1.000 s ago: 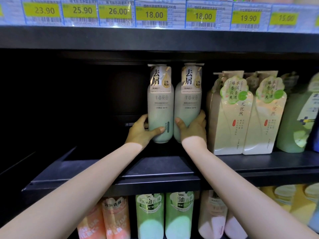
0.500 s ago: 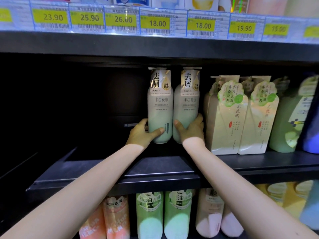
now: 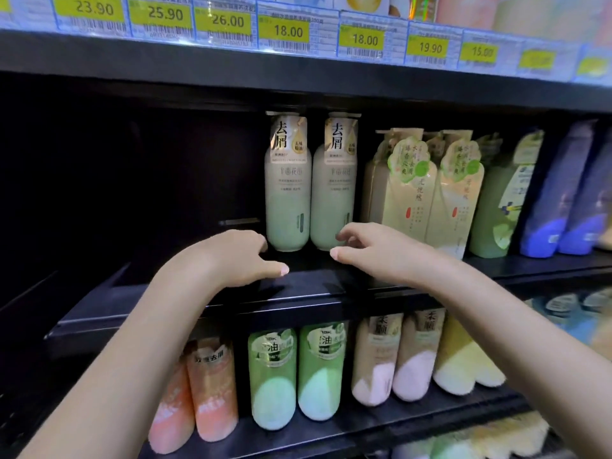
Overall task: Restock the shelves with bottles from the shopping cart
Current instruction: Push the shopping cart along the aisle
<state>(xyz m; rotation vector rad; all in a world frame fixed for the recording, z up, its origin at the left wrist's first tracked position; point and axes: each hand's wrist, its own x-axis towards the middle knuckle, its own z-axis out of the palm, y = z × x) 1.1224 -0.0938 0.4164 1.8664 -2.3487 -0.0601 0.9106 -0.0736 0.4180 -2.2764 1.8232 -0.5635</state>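
Observation:
Two pale green pump bottles stand upright side by side on the dark middle shelf: the left bottle and the right bottle. My left hand hovers just in front of the left bottle, fingers relaxed, holding nothing. My right hand hovers in front of the right bottle's base with loosely curled fingers, also holding nothing. The shopping cart is out of view.
Cream pump bottles stand right of the pair, then green and blue bottles. The shelf's left part is dark and bare. Below sit orange, green and pink bottles. Yellow price tags line the shelf above.
Both hands have let go of the two pale green bottles and drawn back toward me. The bottles stay standing on the shelf. The camera has moved closer.

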